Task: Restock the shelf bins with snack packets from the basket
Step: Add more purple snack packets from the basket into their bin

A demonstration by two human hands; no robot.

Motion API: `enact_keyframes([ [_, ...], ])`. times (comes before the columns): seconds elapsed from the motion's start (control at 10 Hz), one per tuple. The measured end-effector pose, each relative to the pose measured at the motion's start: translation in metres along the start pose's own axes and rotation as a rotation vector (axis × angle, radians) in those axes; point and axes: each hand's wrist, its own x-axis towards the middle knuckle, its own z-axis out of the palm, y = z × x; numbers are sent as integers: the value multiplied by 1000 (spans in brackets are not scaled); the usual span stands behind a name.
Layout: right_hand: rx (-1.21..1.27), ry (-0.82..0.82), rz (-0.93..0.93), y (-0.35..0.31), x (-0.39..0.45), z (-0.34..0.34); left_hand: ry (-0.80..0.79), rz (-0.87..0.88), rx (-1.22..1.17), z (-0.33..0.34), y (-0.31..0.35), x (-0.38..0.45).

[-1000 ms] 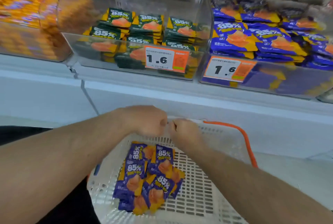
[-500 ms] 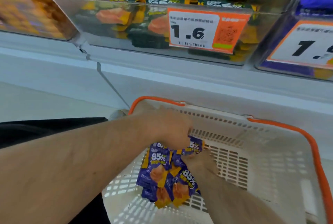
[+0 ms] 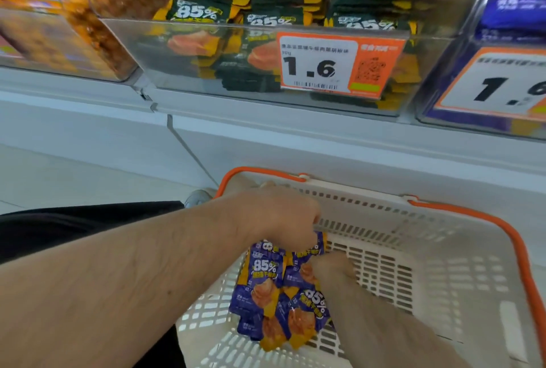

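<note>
As you bent over the white slotted plastic basket [image 3: 413, 264], both hands, left [image 3: 277, 217] and right [image 3: 334, 267], gripped the purple-and-yellow snack packets [image 3: 266, 285]; their matching purple bin [image 3: 508, 83] stood up-right, nearer your right.

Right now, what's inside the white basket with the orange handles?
The basket holds a bunch of purple snack packets marked 85%. Both hands are on them: the left hand from above, the right hand beside. How many packets, and whatever lies beneath them, is hidden.
</note>
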Motion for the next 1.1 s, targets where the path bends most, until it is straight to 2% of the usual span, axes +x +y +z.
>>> enact_keyframes([
  [0.1, -50, 94, -95, -3, -14, -8, 30, -1, 13, -1, -4, -3],
  [0.2, -95, 148, -280, -18, -56, -30, 63, -49, 32, -3, -8, -6],
  [0.3, -164, 141, -391, -36, -88, -60, 129, -60, 22, -12, -5, -14],
  [0.4, -144, 135, -452, -61, -124, -87, 199, -45, -23, -23, 1, -23],
  [0.6, 72, 227, -701, -103, -212, -131, 274, -16, -186, -46, 8, -43],
  [0.8, 292, 308, -902, -126, -293, -174, 747, 296, -918, -76, 33, -70],
  [0.9, 323, 342, -972, -136, -320, -187, 918, 405, -1108, -84, 51, -75],
  [1.0, 308, 437, -1001, -158, -339, -199, 1127, 445, -1159, -88, 58, -69],
  [1.1, 312, 597, -1010, -195, -347, -221, 1277, 439, -879, -88, 52, -57],
])
